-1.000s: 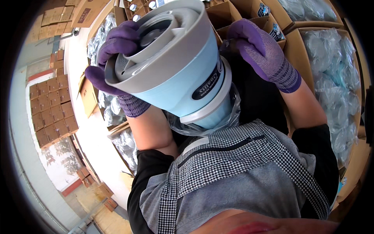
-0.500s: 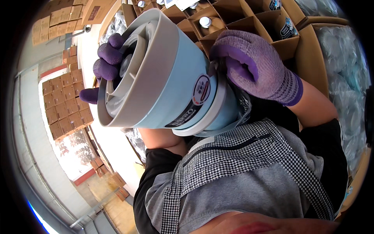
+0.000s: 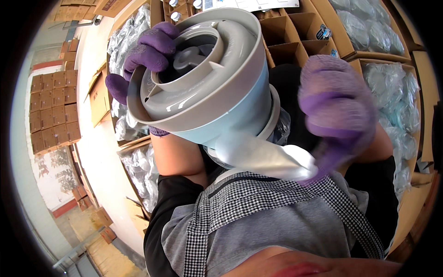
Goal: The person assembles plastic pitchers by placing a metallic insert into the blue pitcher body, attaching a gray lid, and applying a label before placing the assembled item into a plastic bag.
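My left hand (image 3: 150, 48), in a purple glove, grips the rim of a light blue and grey round plastic container (image 3: 230, 117), fingers curled over it. Tilted in front of my chest, the container turns its recessed grey end with a ring-shaped opening toward me. Clear plastic wrap (image 3: 282, 125) shows around its narrower far side. On the right, my gloved right hand (image 3: 339, 101) is closed, blurred by motion. From its thumb side a shiny, silvery film-like strip (image 3: 263, 159) stretches across to the container; whether it is attached there is unclear.
A divided cardboard box (image 3: 295, 51) stands beyond the container, with white-capped bottles (image 3: 176, 16) and a paper sheet (image 3: 251, 4) at its far side. Open boxes of plastic-wrapped items (image 3: 387, 87) flank me. Stacked cartons (image 3: 54, 108) stand farther left.
The container has tilted so its grey end faces me more. My right hand has left its side, moving right, with the shiny strip now stretched from it.
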Demonstrator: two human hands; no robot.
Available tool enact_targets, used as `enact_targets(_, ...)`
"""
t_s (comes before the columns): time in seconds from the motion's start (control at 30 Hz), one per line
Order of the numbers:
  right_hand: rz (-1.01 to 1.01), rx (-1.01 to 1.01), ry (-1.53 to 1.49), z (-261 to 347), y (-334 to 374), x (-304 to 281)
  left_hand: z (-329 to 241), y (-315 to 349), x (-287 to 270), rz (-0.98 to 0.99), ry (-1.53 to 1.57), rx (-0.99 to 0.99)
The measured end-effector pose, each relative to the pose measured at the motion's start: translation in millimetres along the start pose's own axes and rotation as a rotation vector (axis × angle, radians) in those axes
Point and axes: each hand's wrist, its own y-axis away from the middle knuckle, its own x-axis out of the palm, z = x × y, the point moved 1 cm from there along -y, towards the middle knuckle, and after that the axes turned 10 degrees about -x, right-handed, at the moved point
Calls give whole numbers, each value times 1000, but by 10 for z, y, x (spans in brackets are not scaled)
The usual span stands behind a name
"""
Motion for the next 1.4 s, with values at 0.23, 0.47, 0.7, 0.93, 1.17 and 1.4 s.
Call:
enact_targets(0.23, 485, 1204, 577, -1477, 905, -1189, 29, -84, 66, 22, -5, 45)
enact_targets(0.47, 1502, 1337, 1364, -2046, 1597, -1153, 66, -95, -102, 147, -50, 93)
enact_targets(0.7, 224, 879, 741, -780, -14, -1001, 15, -149, -214, 173, -231, -18)
enact_targets(0.93, -206, 573, 362, 163, -344, 155, -584, -231, 958, -33, -1092, -218)
enact_targets(1.17, -244, 494, -762, -1108, -261, 428, -1324, -297, 1029, 312, -888, -168)
enact_targets(1.4, -479, 858, -502, -1062, -371, 450, -1036, 197, 234, -27, -1046, -454)
